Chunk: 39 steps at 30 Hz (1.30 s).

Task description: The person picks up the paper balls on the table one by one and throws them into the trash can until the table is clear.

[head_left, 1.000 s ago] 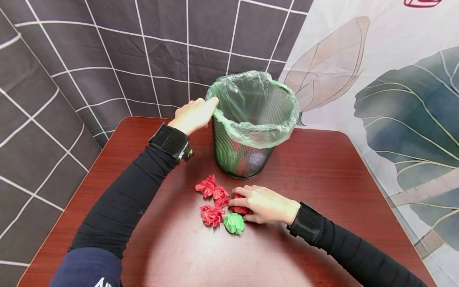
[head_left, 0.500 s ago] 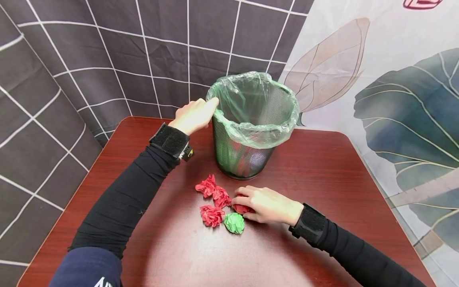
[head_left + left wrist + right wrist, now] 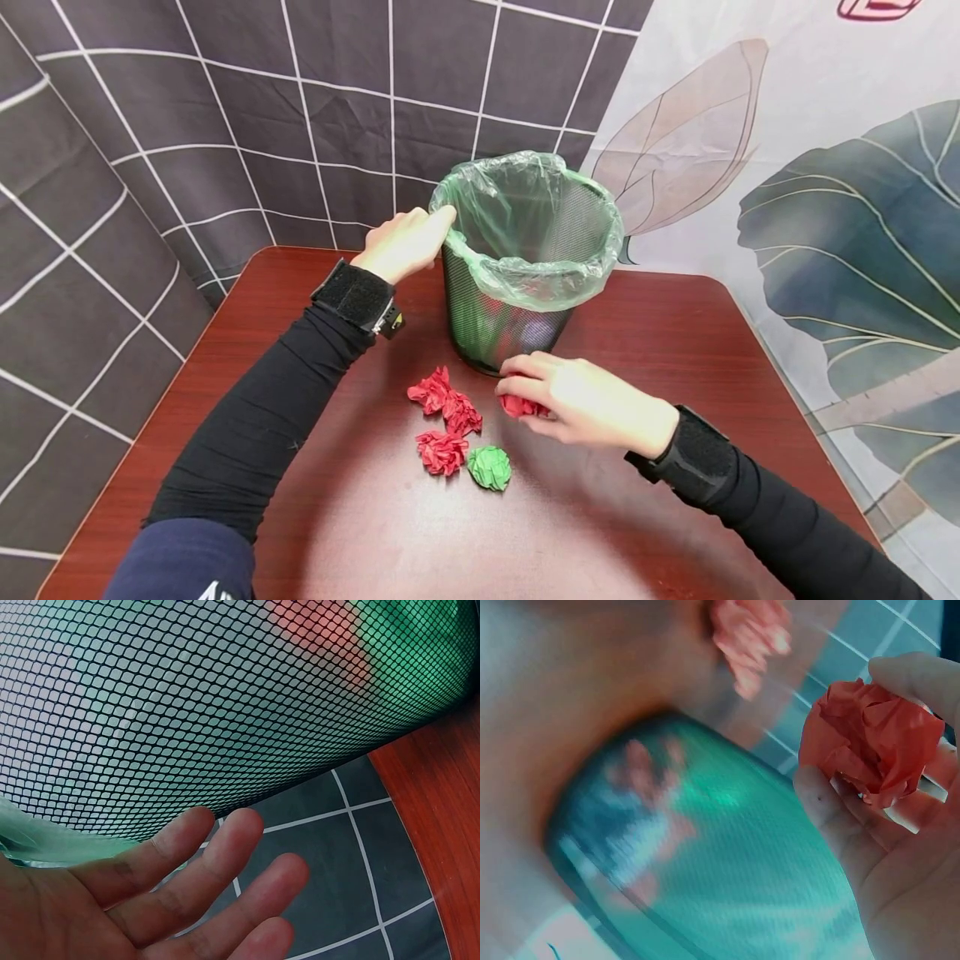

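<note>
A black mesh wastebasket [image 3: 510, 325] with a translucent green liner bag [image 3: 555, 279] folded over its rim stands on the table. My left hand [image 3: 405, 242] holds the rim at its left side, thumb over the edge; in the left wrist view the fingers [image 3: 247, 832] extend loosely along the outside of the mesh. My right hand [image 3: 581, 400] grips a crumpled red paper ball [image 3: 874, 742] between thumb and fingers, in front of the wastebasket's base. Three red paper balls [image 3: 442, 452] lie on the table to its left, with a green paper ball [image 3: 489, 467] beside them.
The reddish-brown wooden table [image 3: 637, 517] bears everything. A dark grid-patterned cloth [image 3: 337, 108] hangs behind and to the left, and a white cloth with leaf prints [image 3: 847, 250] at the right. Red and pale crumpled pieces show through the wastebasket's mesh.
My right hand has gripped the red paper ball beside the green one and moved it up and to the right, toward the wastebasket. The left hand has stayed on the rim.
</note>
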### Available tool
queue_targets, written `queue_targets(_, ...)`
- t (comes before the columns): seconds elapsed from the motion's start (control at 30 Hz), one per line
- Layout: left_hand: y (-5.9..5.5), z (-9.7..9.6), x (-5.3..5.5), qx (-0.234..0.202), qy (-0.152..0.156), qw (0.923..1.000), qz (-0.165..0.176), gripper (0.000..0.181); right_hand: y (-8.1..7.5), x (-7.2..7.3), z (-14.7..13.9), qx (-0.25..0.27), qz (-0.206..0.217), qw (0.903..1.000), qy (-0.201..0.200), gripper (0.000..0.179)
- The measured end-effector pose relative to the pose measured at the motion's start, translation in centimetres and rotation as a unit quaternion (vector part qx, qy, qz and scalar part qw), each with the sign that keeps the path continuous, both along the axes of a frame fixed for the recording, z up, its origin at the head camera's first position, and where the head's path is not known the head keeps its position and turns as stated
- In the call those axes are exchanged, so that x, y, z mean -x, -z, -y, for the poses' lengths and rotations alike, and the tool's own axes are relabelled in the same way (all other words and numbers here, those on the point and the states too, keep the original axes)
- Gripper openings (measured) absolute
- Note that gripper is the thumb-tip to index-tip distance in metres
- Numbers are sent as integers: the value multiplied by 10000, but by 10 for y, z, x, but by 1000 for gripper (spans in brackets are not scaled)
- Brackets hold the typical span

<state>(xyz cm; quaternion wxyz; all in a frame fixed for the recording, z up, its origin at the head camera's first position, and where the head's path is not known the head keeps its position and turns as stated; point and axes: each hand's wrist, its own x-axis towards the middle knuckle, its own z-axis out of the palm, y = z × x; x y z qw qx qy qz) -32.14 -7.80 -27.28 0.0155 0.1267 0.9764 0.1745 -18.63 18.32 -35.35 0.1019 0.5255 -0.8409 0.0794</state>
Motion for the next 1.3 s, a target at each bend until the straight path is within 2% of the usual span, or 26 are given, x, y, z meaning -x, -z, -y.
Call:
queue_targets(0.23,-1,0,-1,-120,-158,9997,139,32,-54,5,-5,380,-290,9987,197,34)
queue_targets(0.37,-1,-1,0,-227,-295,9990,247,39,-84,9,-9,605,-555,9964,226,37)
queue_targets(0.5,-1,0,0,-268,-379,9985,295,42,-114,14,-12,847,-647,9939,290,40)
queue_targets(0.7,-1,-1,0,-361,-472,9975,384,46,-148,24,-13,1093,-658,9907,469,40)
queue_targets(0.8,-1,-1,0,-350,-481,9975,368,45,-158,36,-14,1062,-619,9900,690,38)
queue_targets(0.93,-2,-1,1,-282,-401,9983,326,41,-162,53,-15,911,-502,9888,1074,36)
queue_targets(1.3,-3,-2,-1,-240,-371,9984,346,40,-153,97,-14,454,-44,9876,1501,37)
